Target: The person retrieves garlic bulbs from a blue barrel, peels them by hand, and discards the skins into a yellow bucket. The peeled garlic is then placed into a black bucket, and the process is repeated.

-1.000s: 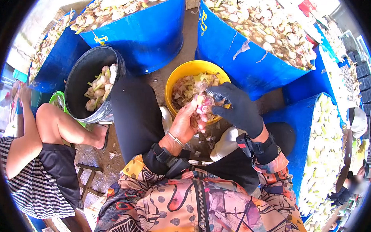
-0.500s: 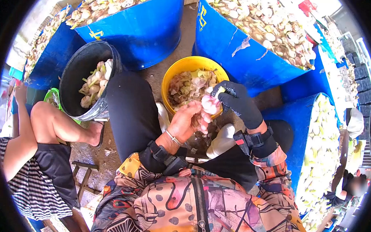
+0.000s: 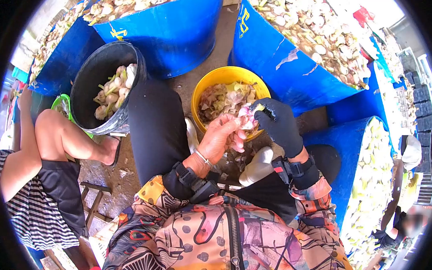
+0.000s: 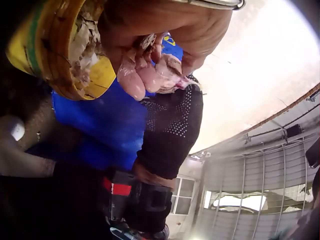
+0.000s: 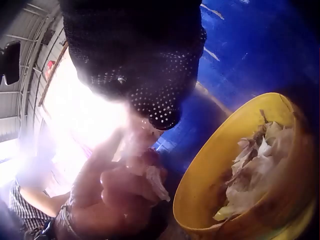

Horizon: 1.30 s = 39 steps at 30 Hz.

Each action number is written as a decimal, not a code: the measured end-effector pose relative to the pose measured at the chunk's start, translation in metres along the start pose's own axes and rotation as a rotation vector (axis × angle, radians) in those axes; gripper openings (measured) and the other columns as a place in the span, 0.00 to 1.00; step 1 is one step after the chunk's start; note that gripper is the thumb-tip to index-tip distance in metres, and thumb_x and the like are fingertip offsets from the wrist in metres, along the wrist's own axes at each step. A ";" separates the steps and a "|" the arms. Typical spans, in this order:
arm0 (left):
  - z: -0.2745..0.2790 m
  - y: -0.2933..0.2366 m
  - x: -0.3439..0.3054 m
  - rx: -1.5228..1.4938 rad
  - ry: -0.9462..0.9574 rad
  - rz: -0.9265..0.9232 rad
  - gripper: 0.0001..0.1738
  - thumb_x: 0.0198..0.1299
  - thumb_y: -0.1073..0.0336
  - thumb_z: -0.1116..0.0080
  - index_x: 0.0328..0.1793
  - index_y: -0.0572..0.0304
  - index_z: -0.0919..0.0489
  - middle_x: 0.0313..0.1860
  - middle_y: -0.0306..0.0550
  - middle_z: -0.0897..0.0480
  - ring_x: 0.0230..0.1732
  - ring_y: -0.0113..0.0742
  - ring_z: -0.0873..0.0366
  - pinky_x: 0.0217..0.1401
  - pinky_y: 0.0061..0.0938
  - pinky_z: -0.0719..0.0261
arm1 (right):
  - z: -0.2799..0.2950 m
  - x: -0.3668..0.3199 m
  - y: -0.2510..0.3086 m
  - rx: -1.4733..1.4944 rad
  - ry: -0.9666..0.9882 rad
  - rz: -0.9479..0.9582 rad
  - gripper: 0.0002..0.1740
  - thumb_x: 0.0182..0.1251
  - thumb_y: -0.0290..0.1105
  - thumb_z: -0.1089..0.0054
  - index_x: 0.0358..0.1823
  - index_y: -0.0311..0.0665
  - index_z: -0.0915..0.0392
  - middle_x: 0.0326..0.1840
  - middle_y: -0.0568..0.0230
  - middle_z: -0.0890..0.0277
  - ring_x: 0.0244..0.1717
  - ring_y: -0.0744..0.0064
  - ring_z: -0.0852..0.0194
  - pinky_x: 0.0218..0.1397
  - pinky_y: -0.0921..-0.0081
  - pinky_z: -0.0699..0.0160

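Head view: garlic bulb (image 3: 246, 119), pinkish, partly broken into cloves (image 4: 131, 82), at the near rim of the yellow bucket (image 3: 230, 74). Left hand (image 3: 219, 136), bare: fingers curled round bulb and cloves. Right hand (image 3: 281, 124), black-gloved: pinches the bulb's far end. Hazards, judged: glossy, perhaps slick cloves may slip under a hard tug, lost among skins (image 3: 226, 98); uneven tearing may scatter cloves onto the floor (image 3: 121, 181).
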State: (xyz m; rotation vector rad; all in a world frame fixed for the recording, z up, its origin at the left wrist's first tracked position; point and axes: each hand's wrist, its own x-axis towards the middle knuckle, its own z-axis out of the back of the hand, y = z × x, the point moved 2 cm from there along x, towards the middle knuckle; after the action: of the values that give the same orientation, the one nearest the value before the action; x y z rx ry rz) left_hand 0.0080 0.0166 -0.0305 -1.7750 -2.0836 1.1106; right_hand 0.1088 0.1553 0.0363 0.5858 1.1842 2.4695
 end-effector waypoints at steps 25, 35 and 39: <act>0.000 0.009 0.006 0.020 0.121 0.050 0.15 0.62 0.60 0.47 0.51 0.61 0.29 0.36 0.47 0.21 0.32 0.34 0.21 0.34 0.32 0.17 | -0.002 -0.005 -0.011 0.680 -0.032 -0.260 0.09 0.64 0.30 0.49 0.38 0.32 0.24 0.29 0.70 0.25 0.30 0.85 0.29 0.33 0.82 0.29; -0.006 0.006 0.001 -0.103 0.235 -0.049 0.19 0.60 0.57 0.42 0.52 0.59 0.28 0.38 0.48 0.21 0.34 0.35 0.20 0.37 0.34 0.17 | -0.005 -0.008 -0.004 0.455 0.167 -0.155 0.13 0.62 0.31 0.45 0.47 0.34 0.27 0.36 0.66 0.24 0.36 0.81 0.29 0.40 0.79 0.27; -0.008 0.008 0.001 0.050 0.114 -0.111 0.17 0.58 0.65 0.40 0.52 0.61 0.30 0.37 0.45 0.21 0.29 0.33 0.20 0.33 0.31 0.16 | -0.012 -0.012 -0.011 0.373 0.118 -0.151 0.14 0.59 0.30 0.45 0.46 0.35 0.29 0.34 0.67 0.26 0.34 0.80 0.30 0.39 0.77 0.28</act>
State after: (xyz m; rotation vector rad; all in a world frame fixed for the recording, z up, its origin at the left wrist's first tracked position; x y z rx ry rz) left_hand 0.0187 0.0207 -0.0307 -1.6377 -2.0421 0.9991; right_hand 0.1139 0.1485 0.0180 0.4294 1.6883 2.1958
